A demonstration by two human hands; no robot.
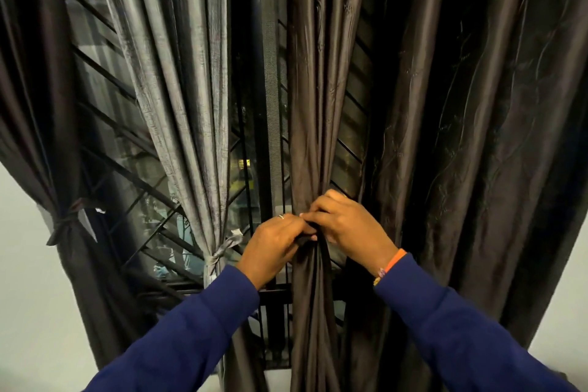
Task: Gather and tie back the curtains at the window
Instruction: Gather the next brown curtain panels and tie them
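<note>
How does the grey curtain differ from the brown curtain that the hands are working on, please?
The grey curtain is pale and already cinched by a knotted tie; the brown curtain is darker and only bunched between the left hand and right hand. No hand touches the grey one. Both hang gathered before the window grille.

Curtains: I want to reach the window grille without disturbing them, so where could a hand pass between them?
Widest gap: between the tied dark curtain at far left and the tied grey curtain. A narrower one runs between the grey curtain and the brown curtain. Crowded where the left hand and right hand grip it; the loose dark curtain covers the right.
</note>
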